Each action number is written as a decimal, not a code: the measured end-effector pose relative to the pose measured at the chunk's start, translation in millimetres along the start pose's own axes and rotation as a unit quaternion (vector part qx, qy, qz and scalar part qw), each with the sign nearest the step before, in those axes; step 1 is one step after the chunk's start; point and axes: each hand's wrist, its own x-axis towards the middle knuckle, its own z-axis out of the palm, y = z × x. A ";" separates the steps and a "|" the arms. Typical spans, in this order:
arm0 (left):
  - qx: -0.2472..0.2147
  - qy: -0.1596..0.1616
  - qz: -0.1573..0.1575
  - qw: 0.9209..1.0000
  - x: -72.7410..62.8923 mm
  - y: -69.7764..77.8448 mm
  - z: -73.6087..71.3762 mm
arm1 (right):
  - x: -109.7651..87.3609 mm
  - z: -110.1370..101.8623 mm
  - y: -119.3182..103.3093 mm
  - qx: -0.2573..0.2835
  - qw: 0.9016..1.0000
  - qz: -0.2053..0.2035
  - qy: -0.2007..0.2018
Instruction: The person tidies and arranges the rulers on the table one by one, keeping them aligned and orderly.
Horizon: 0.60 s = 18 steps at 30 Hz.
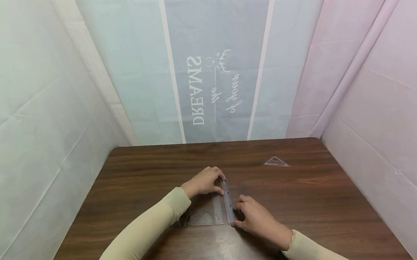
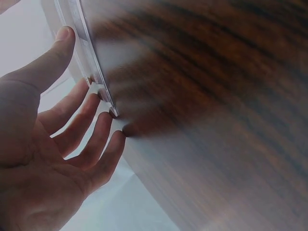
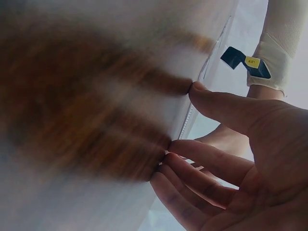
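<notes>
In the head view a clear ruler (image 1: 228, 206) with a bluish tint lies lengthwise on the table. At its far end my left hand (image 1: 204, 182) touches it, index fingertip at the end and thumb by the left edge. The left wrist view shows those fingers (image 2: 103, 125) spread and slightly bent along the ruler (image 2: 91, 48). My right hand (image 1: 256, 218) rests its thumb and fingertips along the right edge near the close end. A second clear ruler (image 1: 217, 211) lies just left, parallel. Beside that sits a clear protractor (image 1: 198, 218).
A small clear set square (image 1: 276, 161) lies at the back right of the brown wood table (image 1: 310, 203). Light cloth walls (image 1: 37, 98) rise along the left, right and far sides. Printed lettering (image 1: 196, 90) marks the far cloth.
</notes>
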 end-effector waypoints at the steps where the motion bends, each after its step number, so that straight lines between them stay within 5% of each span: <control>1: 0.000 0.002 0.002 1.000 -0.5 0.7 -0.2 | -0.2 0.3 0.0 0.000 1.000 0.000 0.000; 18: 0.037 -0.005 0.009 0.999 -0.1 4.2 1.2 | -1.9 3.1 0.8 -0.002 1.000 0.002 0.001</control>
